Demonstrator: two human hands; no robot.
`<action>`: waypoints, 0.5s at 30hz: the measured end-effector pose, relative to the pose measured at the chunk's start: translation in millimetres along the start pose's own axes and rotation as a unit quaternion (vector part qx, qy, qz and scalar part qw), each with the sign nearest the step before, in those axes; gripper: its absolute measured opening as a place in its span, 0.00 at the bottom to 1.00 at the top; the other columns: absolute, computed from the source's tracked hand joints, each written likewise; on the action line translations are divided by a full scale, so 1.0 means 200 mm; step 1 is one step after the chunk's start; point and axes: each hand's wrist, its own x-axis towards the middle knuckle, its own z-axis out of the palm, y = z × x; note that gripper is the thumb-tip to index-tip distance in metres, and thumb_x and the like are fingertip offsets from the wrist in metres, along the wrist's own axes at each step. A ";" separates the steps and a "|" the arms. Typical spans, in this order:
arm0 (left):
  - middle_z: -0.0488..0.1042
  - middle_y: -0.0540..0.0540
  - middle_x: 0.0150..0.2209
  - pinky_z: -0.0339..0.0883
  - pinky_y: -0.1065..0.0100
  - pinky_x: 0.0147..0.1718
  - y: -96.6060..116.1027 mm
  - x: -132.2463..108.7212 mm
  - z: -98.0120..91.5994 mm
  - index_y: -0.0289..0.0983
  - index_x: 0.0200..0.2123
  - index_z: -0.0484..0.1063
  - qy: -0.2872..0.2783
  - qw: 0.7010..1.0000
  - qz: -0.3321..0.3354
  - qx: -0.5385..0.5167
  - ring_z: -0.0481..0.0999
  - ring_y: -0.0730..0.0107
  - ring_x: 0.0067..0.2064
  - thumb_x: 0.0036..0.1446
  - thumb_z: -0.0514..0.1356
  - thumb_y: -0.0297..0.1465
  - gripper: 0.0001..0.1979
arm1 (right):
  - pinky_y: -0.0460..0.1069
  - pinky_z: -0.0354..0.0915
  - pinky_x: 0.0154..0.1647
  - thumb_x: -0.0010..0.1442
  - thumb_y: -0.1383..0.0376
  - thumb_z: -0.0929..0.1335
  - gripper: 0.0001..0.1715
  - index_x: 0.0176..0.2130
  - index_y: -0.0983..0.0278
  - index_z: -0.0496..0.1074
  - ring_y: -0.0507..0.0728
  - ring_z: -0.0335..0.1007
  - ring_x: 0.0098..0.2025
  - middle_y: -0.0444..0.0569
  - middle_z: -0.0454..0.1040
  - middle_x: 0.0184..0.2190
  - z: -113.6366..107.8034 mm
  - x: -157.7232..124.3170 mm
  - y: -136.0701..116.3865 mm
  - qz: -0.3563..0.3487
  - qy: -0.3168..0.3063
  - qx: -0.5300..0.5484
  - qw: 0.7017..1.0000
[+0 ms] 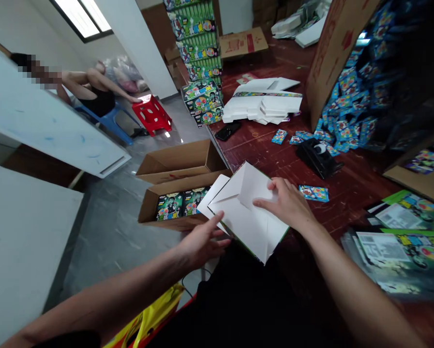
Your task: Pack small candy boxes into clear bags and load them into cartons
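Note:
An opened small carton (251, 212), white inside with green printed edges, is tilted in front of me at the table's edge. My right hand (287, 202) grips its right side, the thumb over the white inner face. Beside the lower left edge is my left hand (205, 239), open, its fingers apart and the thumb at the carton's edge; whether it bears any weight I cannot tell. A white flap (214, 195) sticks out behind the carton's left side. Just past my right hand, a blue candy packet (314, 193) lies on the dark red table (260, 152).
Left of the table stands a shipping box (173, 224) holding printed cartons. Blue packets (347, 111) are heaped at right near a black tape dispenser (318, 157). Flattened cartons (387, 246) lie at right, white blanks (263, 104) farther back. A person (98, 96) sits beyond.

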 end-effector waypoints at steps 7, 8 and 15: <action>0.80 0.35 0.48 0.78 0.65 0.40 -0.02 -0.09 0.19 0.32 0.48 0.72 -0.015 0.990 0.109 -0.084 0.82 0.62 0.40 0.54 0.71 0.29 0.20 | 0.61 0.61 0.50 0.59 0.48 0.73 0.24 0.45 0.58 0.65 0.70 0.67 0.55 0.55 0.68 0.58 -0.06 -0.05 -0.14 -0.012 0.099 -0.105 0.989; 0.80 0.37 0.48 0.78 0.66 0.40 0.01 -0.11 0.20 0.33 0.48 0.72 -0.021 0.988 0.135 -0.077 0.82 0.63 0.41 0.54 0.71 0.30 0.20 | 0.62 0.61 0.51 0.60 0.49 0.73 0.24 0.45 0.59 0.65 0.71 0.66 0.56 0.56 0.68 0.59 -0.06 -0.05 -0.15 0.000 0.118 -0.119 0.986; 0.80 0.42 0.44 0.77 0.68 0.37 0.11 -0.20 0.23 0.35 0.51 0.71 -0.039 0.973 0.227 0.000 0.80 0.63 0.41 0.52 0.72 0.36 0.26 | 0.66 0.60 0.56 0.62 0.42 0.67 0.28 0.48 0.60 0.65 0.74 0.64 0.60 0.64 0.65 0.62 -0.10 -0.09 -0.22 -0.020 0.204 -0.073 0.976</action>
